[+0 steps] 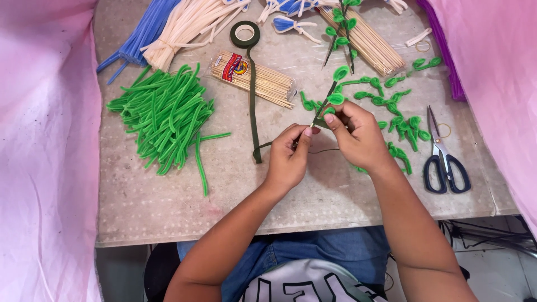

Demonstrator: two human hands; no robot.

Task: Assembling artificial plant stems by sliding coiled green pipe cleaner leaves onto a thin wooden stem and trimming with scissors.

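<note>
Both hands meet over the middle of the table (168,212). The left hand (288,159) pinches the lower end of a thin stick (323,109) between thumb and fingertips, and the right hand (358,137) closes on the same stick just above it, thumb pressed to it. The stick slants up toward the far edge and carries green leaf loops (339,74). A dark green tape strip (253,95) runs from the left hand's side up to its roll (245,34) near the far edge.

Just right of the strip lies a clear packet of sticks (263,81) with a red and yellow label (230,66) at its left end. A loose stick bundle (366,40) lies at the far edge. A heap of green pipe cleaners (168,114) fills the left part; blue (140,36) and cream (187,25) bundles sit at the far left corner. Finished green leaves (400,120) lie beside the right hand, and scissors (444,162) with dark handles rest near the right edge.
</note>
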